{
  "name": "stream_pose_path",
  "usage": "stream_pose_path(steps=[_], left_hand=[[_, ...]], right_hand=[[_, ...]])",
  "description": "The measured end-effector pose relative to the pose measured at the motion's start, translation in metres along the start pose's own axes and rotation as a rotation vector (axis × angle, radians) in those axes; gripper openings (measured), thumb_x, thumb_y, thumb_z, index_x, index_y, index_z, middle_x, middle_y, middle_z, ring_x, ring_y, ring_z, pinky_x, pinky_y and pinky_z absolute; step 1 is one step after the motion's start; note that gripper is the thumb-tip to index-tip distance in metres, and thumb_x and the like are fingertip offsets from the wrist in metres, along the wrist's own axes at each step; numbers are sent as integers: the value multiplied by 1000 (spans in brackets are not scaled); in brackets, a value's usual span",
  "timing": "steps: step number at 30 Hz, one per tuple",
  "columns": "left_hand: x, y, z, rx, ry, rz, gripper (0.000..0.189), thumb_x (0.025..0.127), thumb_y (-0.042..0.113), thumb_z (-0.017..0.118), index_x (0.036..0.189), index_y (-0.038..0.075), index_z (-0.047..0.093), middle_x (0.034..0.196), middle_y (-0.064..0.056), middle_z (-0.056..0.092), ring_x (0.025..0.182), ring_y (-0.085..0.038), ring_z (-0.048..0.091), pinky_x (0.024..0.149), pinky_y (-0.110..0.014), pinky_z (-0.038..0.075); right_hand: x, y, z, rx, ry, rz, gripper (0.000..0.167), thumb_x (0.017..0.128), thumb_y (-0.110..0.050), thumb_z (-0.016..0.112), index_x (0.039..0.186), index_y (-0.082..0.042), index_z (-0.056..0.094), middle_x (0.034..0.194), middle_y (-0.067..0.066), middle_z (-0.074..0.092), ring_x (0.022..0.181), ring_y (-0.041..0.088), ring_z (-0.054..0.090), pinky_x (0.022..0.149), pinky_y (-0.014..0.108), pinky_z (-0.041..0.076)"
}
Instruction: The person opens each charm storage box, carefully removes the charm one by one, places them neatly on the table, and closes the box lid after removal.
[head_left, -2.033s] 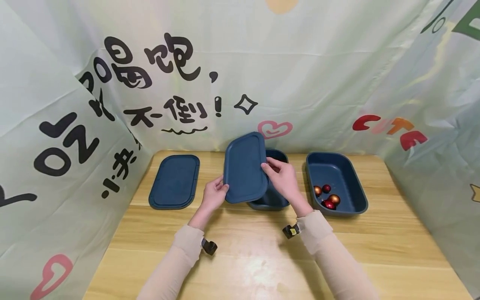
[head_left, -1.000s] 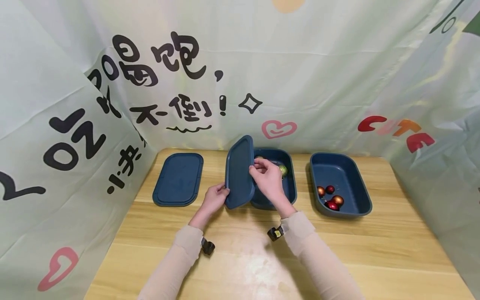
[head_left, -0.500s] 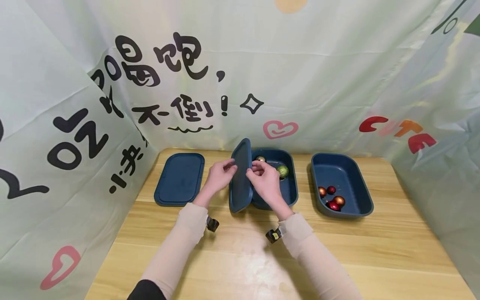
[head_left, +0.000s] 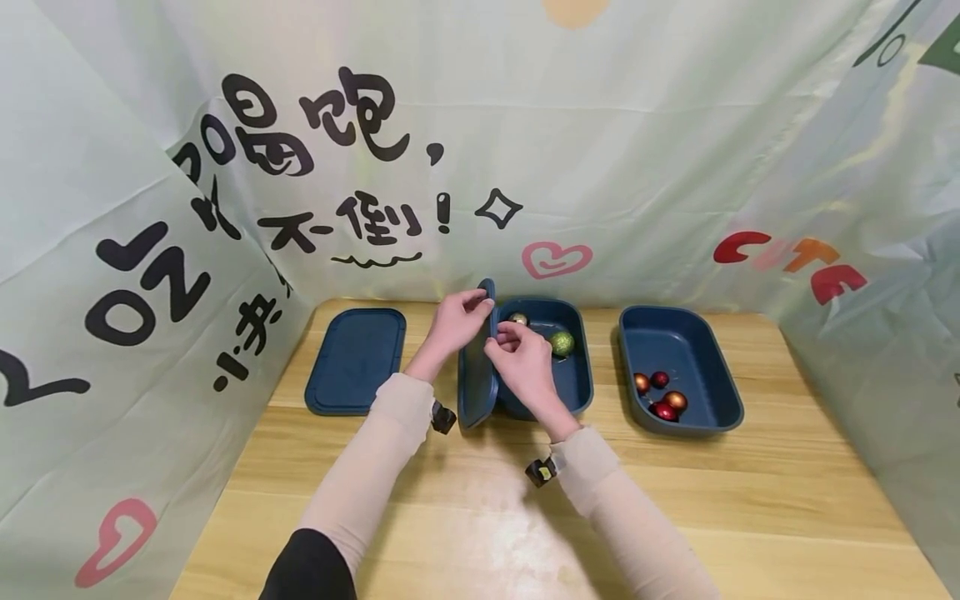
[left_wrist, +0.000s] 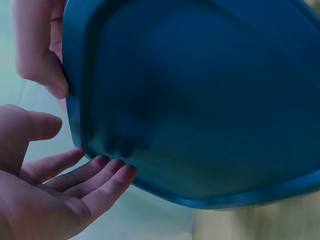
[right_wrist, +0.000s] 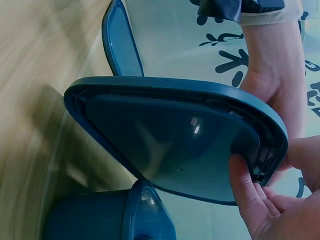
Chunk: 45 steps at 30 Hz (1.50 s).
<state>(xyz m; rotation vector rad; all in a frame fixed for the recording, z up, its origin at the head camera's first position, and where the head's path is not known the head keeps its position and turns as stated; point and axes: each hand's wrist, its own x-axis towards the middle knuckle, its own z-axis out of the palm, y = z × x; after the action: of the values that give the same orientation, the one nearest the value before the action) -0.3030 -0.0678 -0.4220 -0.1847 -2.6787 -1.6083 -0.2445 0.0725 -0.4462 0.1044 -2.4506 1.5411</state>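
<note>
Right hand: your fingers are pinching the edge of the blue lid.
Left hand: your fingers are lying loosely extended near its far corner, gripping nothing.
Lid: standing steeply beside the middle box, it is probably needing a second grip.

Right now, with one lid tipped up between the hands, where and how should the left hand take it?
I'd pinch the lid by its far rim, bringing the left hand in from the left. It stands nearly edge-on to the head camera, so a pinch could straddle its thin edge. The right hand pinches the edge nearby, so leave it room.
</note>
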Motion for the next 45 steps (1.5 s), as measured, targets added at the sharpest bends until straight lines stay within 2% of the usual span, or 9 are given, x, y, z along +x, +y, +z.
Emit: stream_pose_path(steps=[8, 18, 25, 28, 32, 36, 40, 43, 45], left_hand=[[3, -1, 0, 16, 8, -40, 46, 105, 28, 66, 143, 3, 65, 132, -16, 73, 126, -31, 67, 109, -45, 53], [2, -7, -3, 22, 49, -79, 34, 103, 31, 68, 124, 7, 79, 121, -13, 78, 115, -30, 70, 96, -43, 56], [1, -7, -12, -36, 53, -127, 32, 102, 31, 69, 122, 8, 80, 116, -12, 79, 105, -27, 72, 85, -34, 55], [0, -8, -17, -81, 43, -145, 33, 102, 29, 68, 124, 7, 79, 116, -14, 78, 100, -26, 74, 80, -29, 59], [0, -13, -24, -176, 40, -165, 34, 102, 23, 67, 128, 3, 76, 122, -19, 74, 96, -24, 73, 77, -31, 65], [-2, -18, -31, -226, 53, -172, 36, 102, 21, 65, 131, 2, 74, 124, -21, 71, 96, -22, 69, 74, -34, 66], [-5, -25, -42, -197, 92, -200, 40, 101, 25, 63, 135, 7, 73, 125, -17, 71, 99, -26, 70, 69, -35, 66], [-9, -32, -51, -109, 136, -223, 40, 101, 28, 61, 135, 12, 74, 129, -13, 73, 100, -29, 72, 68, -36, 66], [-10, -37, -58, -40, 165, -234, 39, 101, 29, 60, 133, 15, 76, 130, -11, 74, 102, -29, 71, 73, -37, 65]], right_hand=[[1, -3, 6, -27, -17, -20, 33, 92, -18, 73, 120, 0, 77, 101, 13, 80, 89, 26, 77, 85, 44, 63], [-1, -5, 11, -19, -41, -49, 34, 96, -20, 72, 123, 0, 76, 103, 13, 80, 90, 27, 77, 84, 44, 63], [-4, -8, 12, -33, -90, -67, 35, 101, -27, 67, 128, -6, 76, 118, 13, 75, 94, 28, 75, 83, 43, 59], [-5, -8, 14, -12, -119, -74, 36, 103, -27, 66, 130, -4, 75, 122, 15, 74, 95, 27, 77, 82, 41, 61], [-7, -7, 16, 34, -180, -73, 43, 104, -30, 66, 137, -3, 69, 122, 15, 76, 95, 27, 79, 79, 39, 62], [-10, -6, 18, 22, -254, -73, 47, 106, -38, 64, 140, -7, 68, 127, 11, 75, 104, 26, 77, 87, 42, 61], [-13, -3, 21, -6, -339, -101, 48, 105, -43, 64, 138, -9, 70, 134, 10, 71, 115, 26, 73, 95, 45, 61], [-15, 0, 23, -17, -401, -125, 50, 105, -44, 65, 139, -8, 70, 138, 10, 70, 120, 28, 70, 97, 44, 60], [-18, 3, 25, -27, -441, -137, 51, 104, -45, 65, 139, -8, 69, 141, 10, 68, 122, 29, 69, 97, 44, 60]])
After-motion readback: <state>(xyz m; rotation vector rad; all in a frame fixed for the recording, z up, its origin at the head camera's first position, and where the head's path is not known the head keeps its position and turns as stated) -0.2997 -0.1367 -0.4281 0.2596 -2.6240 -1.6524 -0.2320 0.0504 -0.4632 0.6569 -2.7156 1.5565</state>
